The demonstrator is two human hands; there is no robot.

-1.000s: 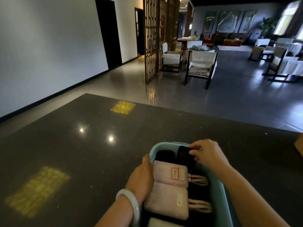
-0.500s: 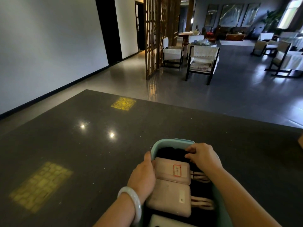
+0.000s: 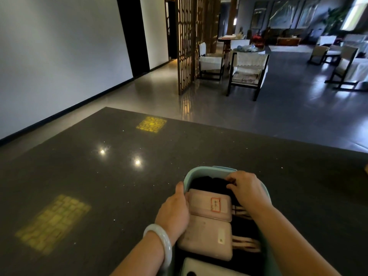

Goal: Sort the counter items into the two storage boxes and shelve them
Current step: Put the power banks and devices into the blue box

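Observation:
A teal storage box (image 3: 201, 169) stands on the dark stone counter (image 3: 99, 186) close in front of me. Two pink power banks with cords lie in it, one (image 3: 207, 203) behind the other (image 3: 207, 236), and a white item (image 3: 199, 267) shows at the near end. Dark black items (image 3: 207, 183) fill the far end. My left hand (image 3: 173, 214) holds the box's left wall, thumb along the outside of the rim. My right hand (image 3: 247, 190) reaches into the far end, fingers curled down on a black item there; the fingertips are partly hidden.
The counter stretches bare to the left and ahead, with two yellow light patches (image 3: 151, 124) and lamp glints on it. Its far edge drops to a grey floor with a wooden lattice screen (image 3: 187, 46) and chairs (image 3: 247, 70). A brown corner (image 3: 366, 168) peeks in at right.
My right hand has lowered the black item it held upright down into the far end of the box. The left hand stayed on the box's left wall.

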